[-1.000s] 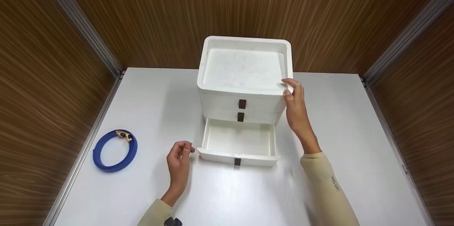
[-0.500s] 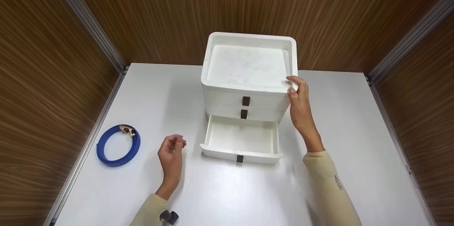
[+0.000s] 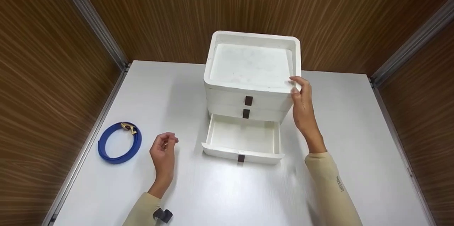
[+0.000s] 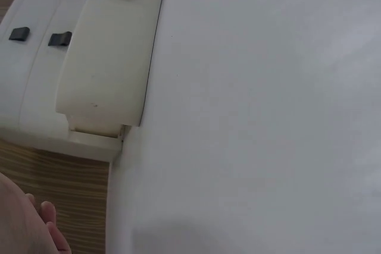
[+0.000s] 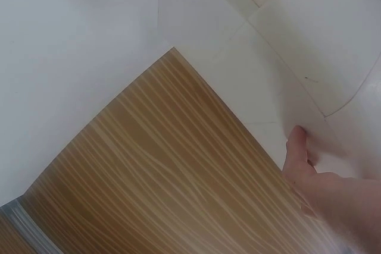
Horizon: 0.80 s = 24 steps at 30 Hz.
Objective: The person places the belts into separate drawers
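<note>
A white drawer unit (image 3: pixel 227 98) with a tray-like top stands at the back middle. Its bottom drawer (image 3: pixel 220 152) is pulled out and has nothing in it; the two drawers above are closed, each with a dark tab. My right hand (image 3: pixel 303 109) grips the unit's right front corner, fingers over the top rim and thumb at the front, as the right wrist view shows from the side. My left hand (image 3: pixel 164 158) hovers left of the drawer, fingers loosely curled around nothing. Further left lies a coiled blue belt (image 3: pixel 103 144) with a gold buckle (image 3: pixel 128 127).
The white table (image 3: pixel 198 197) is bounded by wood-grain panels (image 3: pixel 177 6) at the back and both sides. Metal rails (image 3: pixel 88 13) run along the panel corners. A dark band (image 3: pixel 163 215) sits on the left sleeve.
My left hand has moved left, from beside the drawer's front corner toward the belt. The right hand keeps its grip on the unit's corner. The head view has shifted slightly.
</note>
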{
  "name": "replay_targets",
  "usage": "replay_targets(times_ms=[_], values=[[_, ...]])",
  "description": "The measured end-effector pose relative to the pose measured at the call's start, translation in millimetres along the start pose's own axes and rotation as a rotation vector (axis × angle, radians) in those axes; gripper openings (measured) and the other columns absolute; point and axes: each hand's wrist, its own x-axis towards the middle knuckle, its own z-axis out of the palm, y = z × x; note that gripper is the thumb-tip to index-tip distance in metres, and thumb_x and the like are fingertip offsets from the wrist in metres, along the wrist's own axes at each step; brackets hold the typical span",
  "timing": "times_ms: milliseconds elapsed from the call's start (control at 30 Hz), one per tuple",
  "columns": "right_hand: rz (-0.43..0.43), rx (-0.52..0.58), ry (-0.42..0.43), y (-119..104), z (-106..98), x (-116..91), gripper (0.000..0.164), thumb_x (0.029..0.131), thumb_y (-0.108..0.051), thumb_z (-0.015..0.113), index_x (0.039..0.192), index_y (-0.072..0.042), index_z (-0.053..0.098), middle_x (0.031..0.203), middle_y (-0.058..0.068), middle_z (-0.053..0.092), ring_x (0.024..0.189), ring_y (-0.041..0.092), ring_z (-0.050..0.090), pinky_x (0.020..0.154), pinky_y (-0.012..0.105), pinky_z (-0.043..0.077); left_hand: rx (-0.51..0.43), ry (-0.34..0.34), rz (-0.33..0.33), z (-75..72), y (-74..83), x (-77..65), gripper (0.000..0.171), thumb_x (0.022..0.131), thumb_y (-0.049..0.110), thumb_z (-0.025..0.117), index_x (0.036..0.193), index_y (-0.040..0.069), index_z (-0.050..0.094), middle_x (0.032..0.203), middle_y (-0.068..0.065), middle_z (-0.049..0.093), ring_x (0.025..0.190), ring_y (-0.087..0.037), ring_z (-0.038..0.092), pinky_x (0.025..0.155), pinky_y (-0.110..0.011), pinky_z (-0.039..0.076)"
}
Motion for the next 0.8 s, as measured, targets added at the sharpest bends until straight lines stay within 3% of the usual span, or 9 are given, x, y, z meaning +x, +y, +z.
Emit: replay_targets(times_ms=[433, 800], values=[[-0.010, -0.018, 0.009, -2, 2, 1, 0.050, 0.114, -0.033, 0.040, 0.153, -0.002, 0.046, 0.157, 0.022, 0.037, 0.154, 0.035, 0.029, 0.123, 0.059, 0.024, 0.015, 0.038, -0.017, -21.5, 10.2, 15.2, 0.015, 0.107, 0.002, 0.066, 0.118, -0.008, 0.068, 0.106, -0.017, 0.070, 0.097, -0.018, 0.068, 0.089, -0.021, 0.054], [-0.004, -0.014, 0.001, 0, 0, 1, 0.051, 0.115, -0.036, 0.038, 0.154, -0.003, 0.043, 0.159, 0.020, 0.035, 0.156, 0.035, 0.026, 0.124, 0.061, 0.022, -0.024, 0.132, 0.060, -38.5, 8.0, 29.3, 0.019, 0.100, -0.005, 0.072, 0.115, -0.015, 0.067, 0.099, -0.012, 0.068, 0.091, -0.017, 0.066, 0.082, -0.020, 0.054]])
